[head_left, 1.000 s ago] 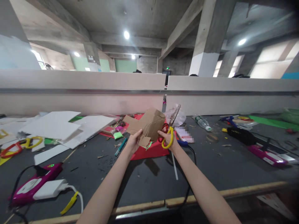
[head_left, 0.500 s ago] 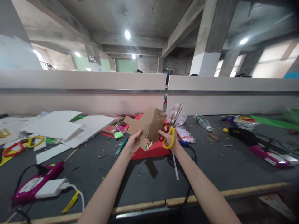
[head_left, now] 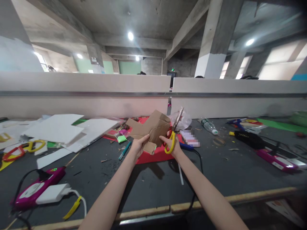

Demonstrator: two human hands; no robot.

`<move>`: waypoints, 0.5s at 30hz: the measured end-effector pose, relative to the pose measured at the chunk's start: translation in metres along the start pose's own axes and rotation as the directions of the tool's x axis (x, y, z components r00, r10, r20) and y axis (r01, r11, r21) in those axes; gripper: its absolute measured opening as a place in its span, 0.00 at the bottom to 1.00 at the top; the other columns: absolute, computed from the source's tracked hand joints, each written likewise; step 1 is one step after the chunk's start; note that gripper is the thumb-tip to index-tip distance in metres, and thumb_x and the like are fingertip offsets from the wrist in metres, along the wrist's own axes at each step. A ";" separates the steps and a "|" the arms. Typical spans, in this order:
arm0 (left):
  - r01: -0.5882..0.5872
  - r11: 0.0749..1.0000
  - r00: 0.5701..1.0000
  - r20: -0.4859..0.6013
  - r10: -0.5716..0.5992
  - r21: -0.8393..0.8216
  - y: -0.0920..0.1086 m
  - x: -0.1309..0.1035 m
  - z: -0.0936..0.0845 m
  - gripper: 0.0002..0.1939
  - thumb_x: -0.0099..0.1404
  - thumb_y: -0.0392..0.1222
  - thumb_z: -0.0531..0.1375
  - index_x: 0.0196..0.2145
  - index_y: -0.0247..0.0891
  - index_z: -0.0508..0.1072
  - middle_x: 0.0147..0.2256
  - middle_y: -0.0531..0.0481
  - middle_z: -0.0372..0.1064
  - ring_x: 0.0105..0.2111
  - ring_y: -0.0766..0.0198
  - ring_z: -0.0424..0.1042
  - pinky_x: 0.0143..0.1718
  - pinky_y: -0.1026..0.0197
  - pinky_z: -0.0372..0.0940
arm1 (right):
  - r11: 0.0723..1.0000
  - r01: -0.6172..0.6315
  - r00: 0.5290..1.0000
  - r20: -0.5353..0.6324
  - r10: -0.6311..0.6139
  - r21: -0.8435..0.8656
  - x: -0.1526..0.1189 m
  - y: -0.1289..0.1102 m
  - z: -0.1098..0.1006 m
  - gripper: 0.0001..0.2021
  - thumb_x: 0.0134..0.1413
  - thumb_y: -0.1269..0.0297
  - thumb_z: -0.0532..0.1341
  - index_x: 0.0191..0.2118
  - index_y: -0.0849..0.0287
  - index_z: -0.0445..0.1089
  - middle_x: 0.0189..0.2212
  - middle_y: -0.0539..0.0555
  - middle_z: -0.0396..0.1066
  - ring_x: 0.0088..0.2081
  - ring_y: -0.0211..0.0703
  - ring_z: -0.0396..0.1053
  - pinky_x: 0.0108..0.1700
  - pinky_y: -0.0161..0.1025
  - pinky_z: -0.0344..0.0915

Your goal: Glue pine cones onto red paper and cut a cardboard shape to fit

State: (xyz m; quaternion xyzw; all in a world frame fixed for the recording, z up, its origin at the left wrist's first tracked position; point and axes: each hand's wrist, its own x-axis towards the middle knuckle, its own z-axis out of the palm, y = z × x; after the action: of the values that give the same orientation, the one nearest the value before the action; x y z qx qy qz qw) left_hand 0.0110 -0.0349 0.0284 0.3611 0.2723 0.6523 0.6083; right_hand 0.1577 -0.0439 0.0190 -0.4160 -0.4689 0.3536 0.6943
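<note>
A creased brown cardboard piece (head_left: 155, 126) is held up over a red sheet (head_left: 153, 157) in the middle of the dark table. My left hand (head_left: 138, 146) pinches its lower left edge, thumb on top. My right hand (head_left: 174, 145) has scissors (head_left: 170, 143) with yellow and red handles hooked on its fingers, blades pointing up and away. The thumb of that hand reaches toward the cardboard's right edge; whether it touches is hard to tell.
White sheets (head_left: 54, 127) and more scissors (head_left: 35, 146) lie left, above a magenta power strip (head_left: 38, 188). A teal pen (head_left: 125, 150) is near my left hand. Right are a plastic bottle (head_left: 209, 126), a blue-handled tool with a cord (head_left: 186, 146) and another magenta strip (head_left: 275, 159).
The scissors in my right hand have shifted slightly left and tilted. The cardboard has turned a little and sits slightly further left, covering the green bit under it more.
</note>
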 end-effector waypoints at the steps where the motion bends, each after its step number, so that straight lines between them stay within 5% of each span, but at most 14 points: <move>1: 0.000 1.000 1.000 0.015 0.001 -0.017 0.000 0.000 0.000 0.24 0.43 0.30 0.64 0.41 0.34 0.70 0.36 0.47 0.73 0.36 0.61 0.72 0.38 0.62 0.67 | 0.998 -0.024 1.000 0.009 0.023 0.050 -0.002 -0.003 0.001 0.19 0.27 0.64 0.66 0.22 0.56 0.52 0.18 0.41 0.55 0.19 0.32 0.57 0.24 0.33 0.58; 7: 0.029 0.996 0.997 0.075 -0.022 -0.087 0.000 -0.002 0.002 0.22 0.45 0.28 0.62 0.41 0.37 0.70 0.36 0.50 0.73 0.37 0.61 0.72 0.38 0.63 0.67 | 0.975 -0.045 0.998 0.062 0.032 0.218 -0.005 -0.013 0.004 0.19 0.25 0.66 0.67 0.22 0.57 0.52 0.20 0.43 0.58 0.25 0.36 0.62 0.32 0.39 0.63; 15: 0.094 0.988 0.992 0.101 -0.082 -0.122 -0.002 -0.001 -0.002 0.18 0.48 0.27 0.59 0.39 0.36 0.71 0.35 0.50 0.74 0.36 0.61 0.72 0.38 0.62 0.68 | 0.981 0.029 0.998 0.057 -0.041 0.194 -0.006 -0.012 0.003 0.18 0.27 0.65 0.66 0.22 0.56 0.52 0.21 0.43 0.57 0.27 0.38 0.61 0.37 0.41 0.61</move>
State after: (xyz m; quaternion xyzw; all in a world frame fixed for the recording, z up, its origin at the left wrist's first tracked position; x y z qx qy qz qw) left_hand 0.0107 -0.0352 0.0251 0.3404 0.2165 0.6228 0.6704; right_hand 0.1542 -0.0529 0.0282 -0.3275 -0.4606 0.3976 0.7229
